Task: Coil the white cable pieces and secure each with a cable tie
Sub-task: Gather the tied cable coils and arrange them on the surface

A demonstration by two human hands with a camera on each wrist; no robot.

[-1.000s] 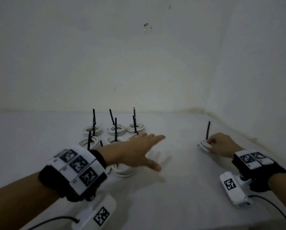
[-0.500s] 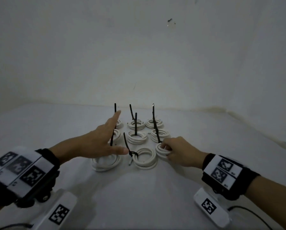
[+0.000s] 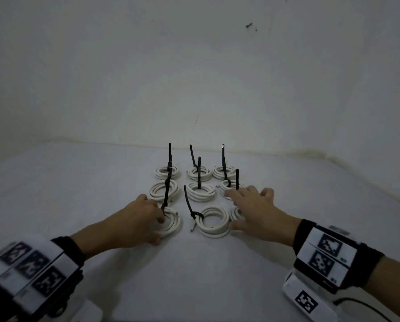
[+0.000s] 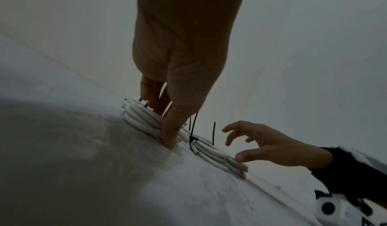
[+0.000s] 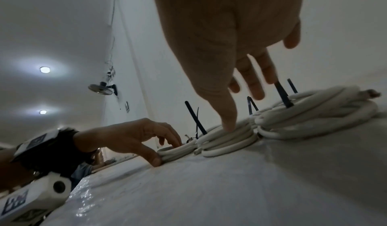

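Overhead, two ceiling lights [image 5: 44, 69] and a wall fan [image 5: 101, 88] are seen in the right wrist view, above pale walls that meet a white tabletop [image 3: 194, 275]. On that tabletop nine white cable coils are laid out in three rows of three, each bound with a black cable tie whose tail stands up.

At about 8 o'clock from the grid's middle, the left hand [image 3: 134, 223] is extended forward with the wrist low, and a marker-covered wristband [image 3: 29, 268] is worn on it. Its fingers are curled over the near-left coil [image 3: 171, 223]: the thumb is pressed against the coil's outer edge at the tabletop, and the fingertips [image 5: 175, 142] are set on top of the rim, so the coil is gripped.

At 6 o'clock the near-middle coil [image 3: 214, 220] is seen, its cable tie [image 3: 189, 205] leaning left.

At 4 o'clock the right hand [image 3: 254, 210] is held palm down over the near-right coil [image 3: 236, 213], fingers spread and nearly straight. Its thumb is laid on the rim of the near-middle coil; nothing is grasped. The near-right coil is partly hidden beneath the palm.
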